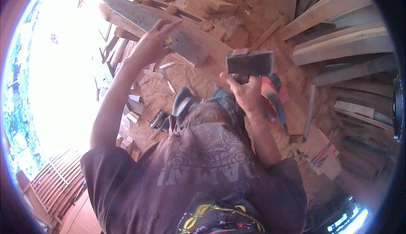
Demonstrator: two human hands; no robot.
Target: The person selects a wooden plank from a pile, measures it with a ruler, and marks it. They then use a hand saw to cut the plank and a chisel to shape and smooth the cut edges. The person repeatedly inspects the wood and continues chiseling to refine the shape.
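Observation:
My right hand [247, 91] grips the handle of a hammer [250, 63] with a dark, block-shaped head, held up in front of my body. Wood shows at the top of the head. Over a long grey-faced board [139, 16], my left hand [154, 43] has its thumb and fingers apart. A small yellowish spot shows between them; whether it is a loose object or part of the wood I cannot tell. Beneath the board lies a paler wooden beam [211, 43], which slants from the upper left toward the middle.
Sawdust covers the ground [186, 71]. Stacked planks [342, 46] fill the right side. A red and dark curved object [274, 101] lies beside my right forearm, and a dark tool [160, 120] sits near my feet. Offcuts [134, 105] are scattered at left; a slatted wooden frame [55, 177] stands lower left.

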